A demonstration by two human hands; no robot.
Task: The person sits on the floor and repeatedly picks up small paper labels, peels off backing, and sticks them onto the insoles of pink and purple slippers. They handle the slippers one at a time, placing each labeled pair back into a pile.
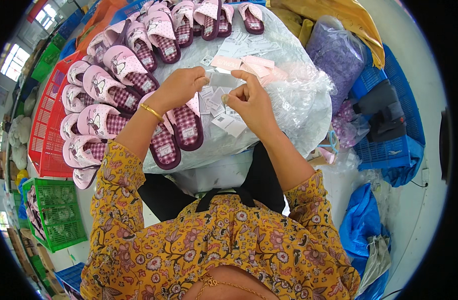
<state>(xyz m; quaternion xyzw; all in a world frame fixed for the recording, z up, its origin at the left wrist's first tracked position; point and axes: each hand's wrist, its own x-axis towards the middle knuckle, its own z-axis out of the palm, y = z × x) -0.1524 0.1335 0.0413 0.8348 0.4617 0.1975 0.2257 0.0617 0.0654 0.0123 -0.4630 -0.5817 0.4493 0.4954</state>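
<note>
From where I stand, the left hand [185, 84] is pressed together at the fingertips, pinching the left end of a small translucent piece [222, 79]. The piece is up between the two hands, above the paper on the table [284, 35], and its long axis runs crosswise, from left to right. The right hand [252, 104] sits just off the other end: its forefinger reaches up at the piece's right edge, and the thumb stands apart below, nearer the person's body. Whether that forefinger touches the piece I can't tell, nor whether the curled fingers behind it grip anything. So the left is the nearer hand, and what counts, I'd judge, is that short gap between right thumb and right edge.

Beneath and just beyond the hands lie loose white cards [234, 126] and, a little farther off, pink cards [259, 64], with crumpled clear wrapping [309, 85] to the right. Left of the cards, a pink slipper [189, 131] with a checked insole points its heel toward the person; more slippers [121, 65] crowd the table's left and far edges. Past them stands a red basket [45, 127], and opposite, a bulging purple bag [336, 50].
</note>
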